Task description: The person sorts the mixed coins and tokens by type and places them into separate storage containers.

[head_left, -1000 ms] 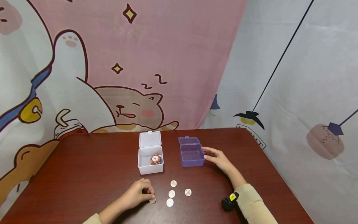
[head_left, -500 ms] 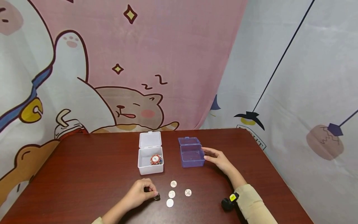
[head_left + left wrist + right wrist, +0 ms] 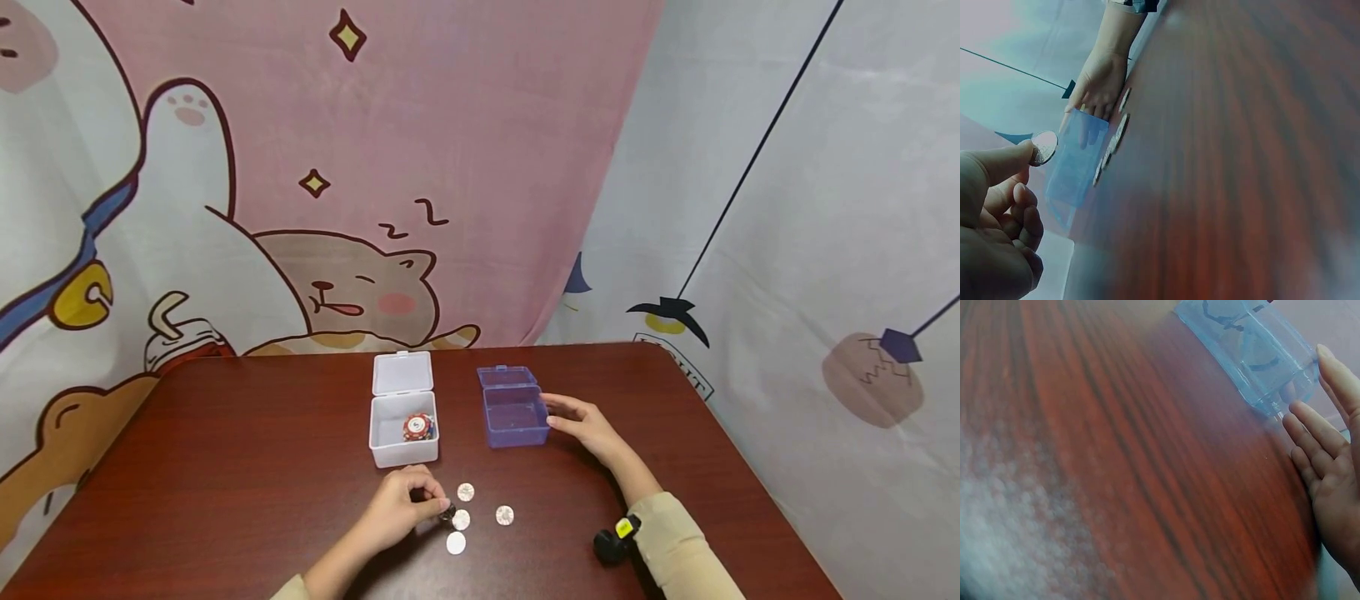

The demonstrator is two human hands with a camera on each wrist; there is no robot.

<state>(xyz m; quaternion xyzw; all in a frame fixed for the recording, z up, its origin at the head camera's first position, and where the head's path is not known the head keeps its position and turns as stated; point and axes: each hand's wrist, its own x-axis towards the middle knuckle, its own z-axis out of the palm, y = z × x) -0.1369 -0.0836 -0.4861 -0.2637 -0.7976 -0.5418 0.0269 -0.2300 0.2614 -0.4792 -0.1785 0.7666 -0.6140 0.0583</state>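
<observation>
Between thumb and fingers my left hand (image 3: 399, 507) pinches a silver coin (image 3: 1044, 149), lifted off the table and held on edge. Several more coins lie flat on the wood close by, one of them a coin (image 3: 505, 515) set apart to the right. My right hand (image 3: 591, 427) has its fingers fairly straight and rests them against the right side of a clear blue plastic box (image 3: 517, 437). This box stands with its lid swung back, and no coins show inside. In the right wrist view, the thumb and fingertips reach the box's (image 3: 1272, 369) end.
Left of the blue box stands an open white box (image 3: 405, 453) holding poker chips (image 3: 417, 427), a red-and-white one on top. Everything is on a dark red wooden table (image 3: 247, 450). Printed cloth hangs behind and at the right.
My left hand has picked the coin up off the table, tilted it on edge and carried it right and slightly forward, beside the other coins. My right hand has stayed at the blue box.
</observation>
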